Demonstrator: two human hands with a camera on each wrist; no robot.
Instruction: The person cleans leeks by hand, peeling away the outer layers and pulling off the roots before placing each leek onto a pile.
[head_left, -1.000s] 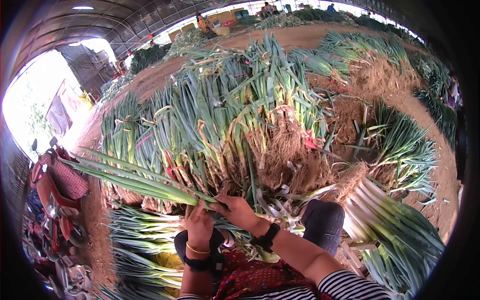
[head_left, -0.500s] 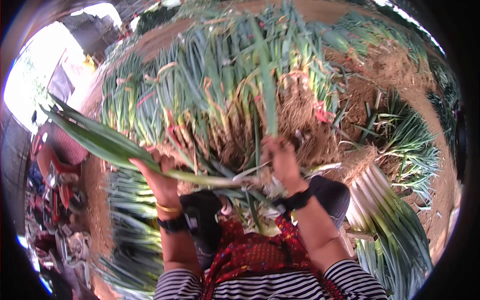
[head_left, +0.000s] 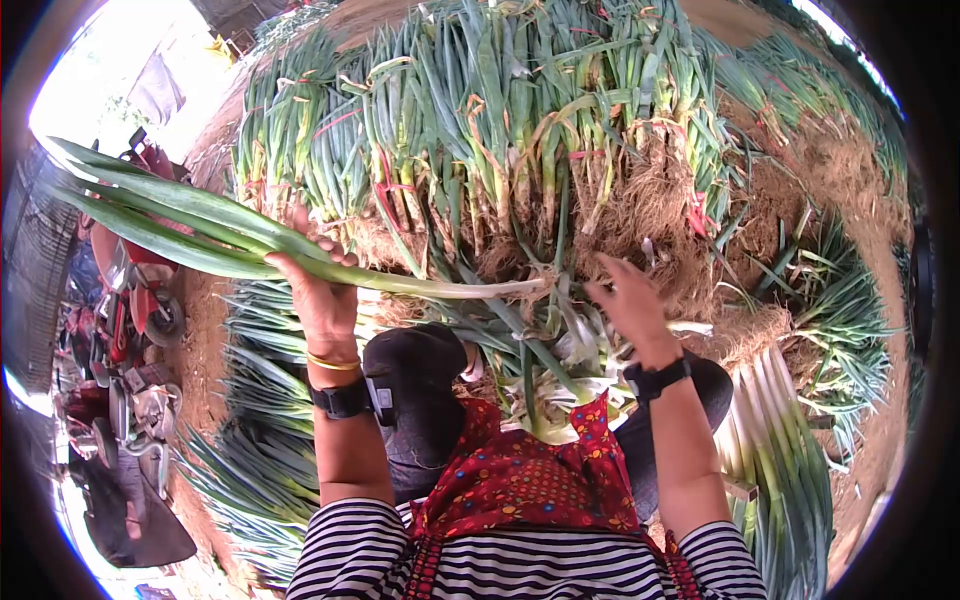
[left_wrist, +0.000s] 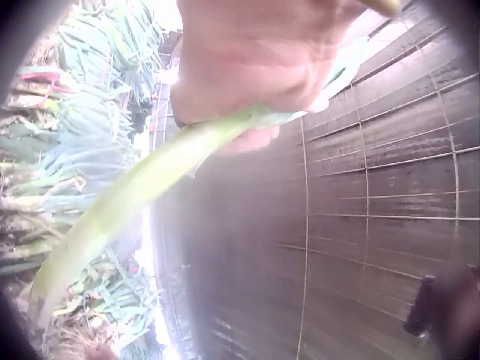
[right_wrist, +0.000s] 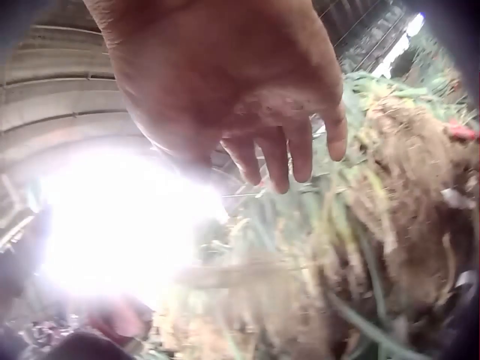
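Note:
A long green onion (head_left: 430, 288) lies across my left hand (head_left: 325, 300) in the head view, its green leaves pointing up and left and its pale root end pointing right. The thumb and fingers grip it where the leaves begin. In the left wrist view the pale stalk (left_wrist: 127, 195) slants down and left from under the left hand (left_wrist: 255, 67). My right hand (head_left: 634, 308) hangs in the air to the right of the root end, fingers spread and holding nothing. The right wrist view shows its bare palm (right_wrist: 225, 82) with the fingers apart.
Bundled green onions (head_left: 480, 150) stand in a row ahead, roots down, some with red ties. Stripped leaves (head_left: 580, 345) lie between the knees. Peeled stalks (head_left: 765, 420) lie at the right, and more onions (head_left: 265, 400) at the left. A red scooter (head_left: 130, 290) is parked beyond.
Both hands were together on the onion, then the right hand pulled a long leaf away and let it go. The left hand has kept its hold. The head view has tilted down.

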